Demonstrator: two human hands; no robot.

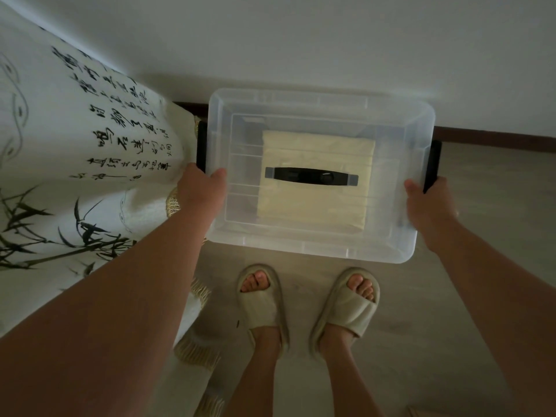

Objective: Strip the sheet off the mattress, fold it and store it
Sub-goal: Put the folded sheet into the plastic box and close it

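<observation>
sheet (316,179) folded inside clear lidded box (321,176), by the wall. left hand (202,188) and right hand (427,200) gripping black side latches (432,165). could pop loose if unclipped, dumping box onto slippered feet (307,299).

the room is dim and the light flat and greyish, with colours muted. the pale wall (331,34) is brightest at upper right and greys toward the left. a soft shadow lies behind the clear plastic lidded storage box (391,236), whose lid shows faint milky glare at its rims. wide-angle distortion bends the dark skirting board (493,136) and stretches both forearms at the lower corners. fine detail is slightly soft and grainy.
</observation>
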